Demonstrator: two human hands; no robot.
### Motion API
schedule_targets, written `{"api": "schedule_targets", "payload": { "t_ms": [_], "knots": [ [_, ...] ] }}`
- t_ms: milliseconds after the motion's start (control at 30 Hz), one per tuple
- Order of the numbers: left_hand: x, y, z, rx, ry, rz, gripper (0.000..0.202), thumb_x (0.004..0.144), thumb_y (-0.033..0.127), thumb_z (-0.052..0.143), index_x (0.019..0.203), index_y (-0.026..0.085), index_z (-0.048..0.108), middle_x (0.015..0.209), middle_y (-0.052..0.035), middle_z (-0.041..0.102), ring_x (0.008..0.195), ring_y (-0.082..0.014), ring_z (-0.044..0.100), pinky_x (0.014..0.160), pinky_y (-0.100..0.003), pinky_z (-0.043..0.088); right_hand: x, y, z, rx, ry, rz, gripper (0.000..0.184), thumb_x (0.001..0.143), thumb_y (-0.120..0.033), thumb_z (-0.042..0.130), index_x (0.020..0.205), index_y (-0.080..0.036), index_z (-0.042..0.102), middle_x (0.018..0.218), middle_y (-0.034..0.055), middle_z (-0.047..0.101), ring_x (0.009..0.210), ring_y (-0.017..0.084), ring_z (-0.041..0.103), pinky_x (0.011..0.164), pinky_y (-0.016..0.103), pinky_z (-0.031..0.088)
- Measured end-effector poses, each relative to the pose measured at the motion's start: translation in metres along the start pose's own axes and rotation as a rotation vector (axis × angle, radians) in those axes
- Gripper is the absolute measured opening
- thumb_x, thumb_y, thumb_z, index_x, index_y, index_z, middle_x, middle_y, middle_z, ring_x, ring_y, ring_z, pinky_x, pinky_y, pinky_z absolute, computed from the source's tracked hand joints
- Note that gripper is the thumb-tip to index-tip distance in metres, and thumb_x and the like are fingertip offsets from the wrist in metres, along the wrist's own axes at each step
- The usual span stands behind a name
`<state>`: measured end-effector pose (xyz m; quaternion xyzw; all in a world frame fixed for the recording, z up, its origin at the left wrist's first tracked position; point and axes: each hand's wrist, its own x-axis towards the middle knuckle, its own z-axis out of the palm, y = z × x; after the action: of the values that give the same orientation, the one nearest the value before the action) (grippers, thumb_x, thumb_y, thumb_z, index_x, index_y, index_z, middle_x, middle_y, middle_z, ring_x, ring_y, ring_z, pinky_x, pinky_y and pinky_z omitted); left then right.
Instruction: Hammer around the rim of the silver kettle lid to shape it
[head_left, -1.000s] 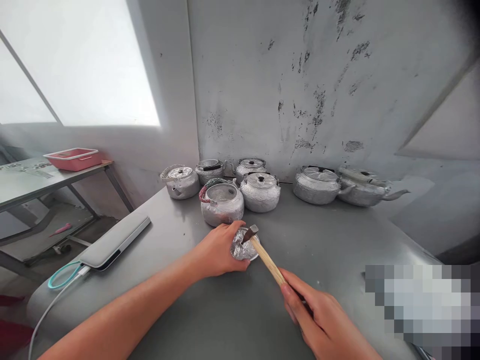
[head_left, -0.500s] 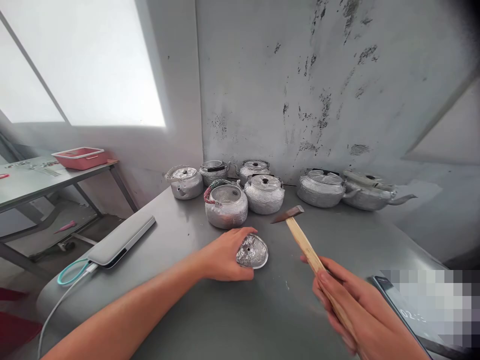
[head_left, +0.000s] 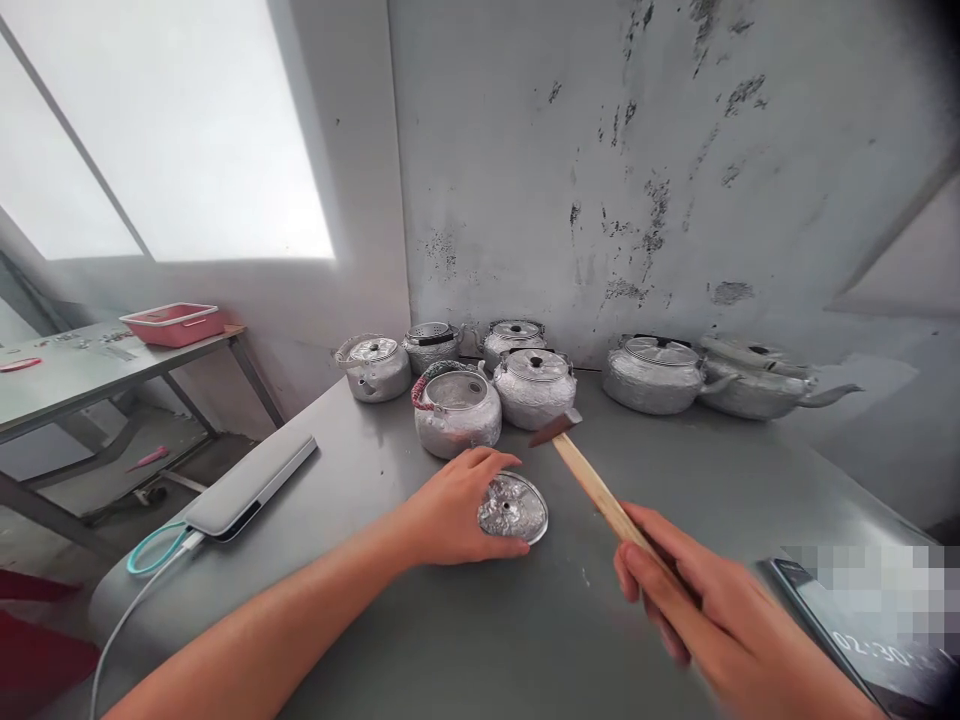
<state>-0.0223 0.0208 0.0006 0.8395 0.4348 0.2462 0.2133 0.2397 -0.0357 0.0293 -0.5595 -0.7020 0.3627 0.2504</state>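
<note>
Silver lid point(head_left: 517, 515), small hole in its middle, on the grey counter point(head_left: 480, 640); left hand point(head_left: 450, 510) at the lid's left side, fingers pinching its edge; right hand point(head_left: 701, 595) to the lid's right, fingers wrapped round a hammer point(head_left: 596, 493), its head apart from the lid; uncovered kettle point(head_left: 457, 428) just behind the lid.

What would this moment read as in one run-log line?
left hand: holding metal lid | right hand: gripping hammer, clear of lid | nearest kettle: open-topped, beyond lid
</note>
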Motion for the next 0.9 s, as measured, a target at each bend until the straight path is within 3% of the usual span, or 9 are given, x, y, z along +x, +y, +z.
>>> {"api": "schedule_targets", "payload": {
  "t_ms": [167,400,467,667,900],
  "knots": [
    [0.001,-0.004,0.003,0.007,-0.009,-0.026,0.082,0.071,0.05,0.08,0.141,0.025,0.045,0.139,-0.0079,0.054,0.128,-0.0293,0.051,0.111,-0.042,0.041,-0.004,0.028,0.008,-0.254,-0.047,-0.117,0.024,0.099,-0.043,0.045,0.109,-0.031,0.064,0.089,0.0018,0.075,0.077,0.023,0.069,0.056,0.028,0.048],
    [0.002,-0.001,-0.001,-0.041,-0.054,0.001,0.077,0.071,0.038,0.079,0.14,0.027,0.045,0.135,-0.0051,0.058,0.123,-0.0267,0.056,0.109,-0.039,0.042,-0.011,0.037,0.021,-0.346,-0.004,-0.169,0.019,0.099,-0.035,0.045,0.096,-0.031,0.063,0.106,0.004,0.077,0.096,0.027,0.073,0.058,0.03,0.05],
    [0.002,-0.001,-0.001,-0.042,-0.059,-0.006,0.077,0.071,0.037,0.079,0.14,0.026,0.045,0.137,-0.0057,0.057,0.125,-0.0277,0.055,0.109,-0.04,0.042,-0.012,0.037,0.022,-0.358,-0.005,-0.177,0.02,0.099,-0.033,0.044,0.089,-0.031,0.061,0.103,0.0038,0.077,0.09,0.026,0.073,0.06,0.03,0.05],
    [0.002,-0.001,-0.002,-0.048,-0.081,-0.011,0.077,0.073,0.037,0.078,0.141,0.028,0.044,0.135,-0.0054,0.058,0.124,-0.028,0.055,0.109,-0.042,0.043,-0.014,0.03,0.021,-0.365,-0.061,-0.171,0.021,0.096,-0.025,0.043,0.082,-0.031,0.058,0.062,-0.002,0.068,0.05,0.021,0.063,0.048,0.03,0.042],
    [0.002,-0.001,0.002,-0.046,-0.036,0.008,0.078,0.07,0.047,0.082,0.138,0.029,0.048,0.138,-0.0066,0.053,0.127,-0.0274,0.053,0.11,-0.04,0.042,-0.013,0.036,0.029,-0.448,-0.049,-0.172,0.021,0.097,-0.028,0.04,0.08,-0.031,0.054,0.067,-0.0019,0.072,0.049,0.021,0.064,0.05,0.03,0.041]
  ]
}}
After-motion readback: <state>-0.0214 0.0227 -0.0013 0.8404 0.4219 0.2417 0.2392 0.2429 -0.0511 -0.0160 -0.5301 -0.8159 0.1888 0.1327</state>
